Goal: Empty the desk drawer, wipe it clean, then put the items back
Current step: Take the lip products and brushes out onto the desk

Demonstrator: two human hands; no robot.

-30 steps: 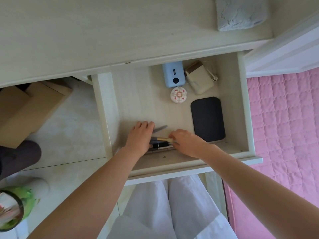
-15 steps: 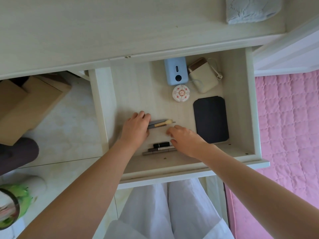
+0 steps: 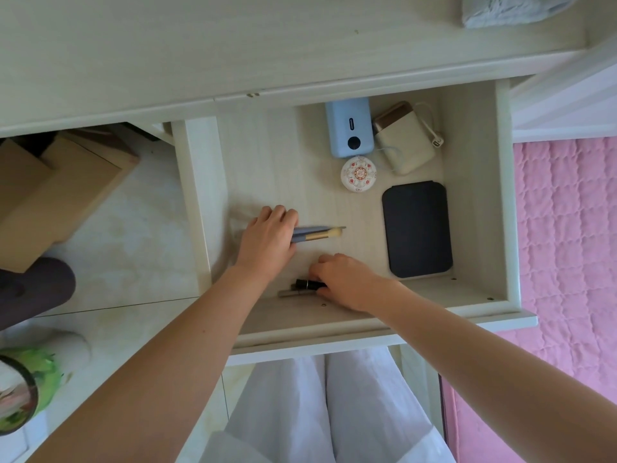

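I'm emptying the drawer (image 3: 474, 195): my left hand (image 3: 267, 242) grasps the brushes (image 3: 317, 233) mid-drawer, and my right hand (image 3: 344, 279) curls around the 2 pens (image 3: 302, 287) at the near wall. Next, lift both out.

The pale wooden drawer (image 3: 474, 195) is standing pulled open. Inside, a blue power bank (image 3: 349, 128) and a beige one (image 3: 404, 142) are lying at the back, a round patterned tin (image 3: 359, 173) just in front, a black case (image 3: 417, 228) lying flat at right. Slim brushes (image 3: 317, 233) and a black tube (image 3: 307, 284) are lying near the front wall.
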